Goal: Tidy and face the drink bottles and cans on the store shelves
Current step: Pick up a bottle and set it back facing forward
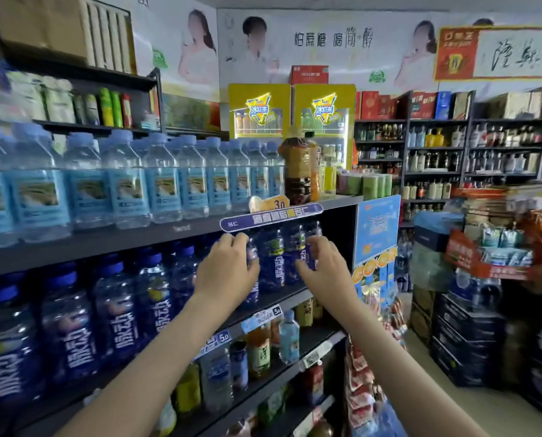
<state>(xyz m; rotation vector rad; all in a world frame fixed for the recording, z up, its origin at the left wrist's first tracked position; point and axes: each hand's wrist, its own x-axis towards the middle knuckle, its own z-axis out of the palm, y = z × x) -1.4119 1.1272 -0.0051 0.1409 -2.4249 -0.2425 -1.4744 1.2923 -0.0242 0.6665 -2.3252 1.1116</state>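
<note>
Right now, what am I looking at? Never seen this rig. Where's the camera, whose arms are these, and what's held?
There is no machine here, only a person working with bare hands. The single picture comes from a wide-angle camera worn on their head, looking forward and down, so the two arms reaching in are their own. They face dark metal store shelves. The top shelf carries clear plastic water bottles with pale blue caps and labels, with a big brown tea bottle at the end. The shelf below holds a row of dark blue plastic drink bottles. The left hand grips one dark blue bottle near the row's right end. The right hand grips a second dark blue bottle further right. Lower shelves hold mixed small bottles.
</note>
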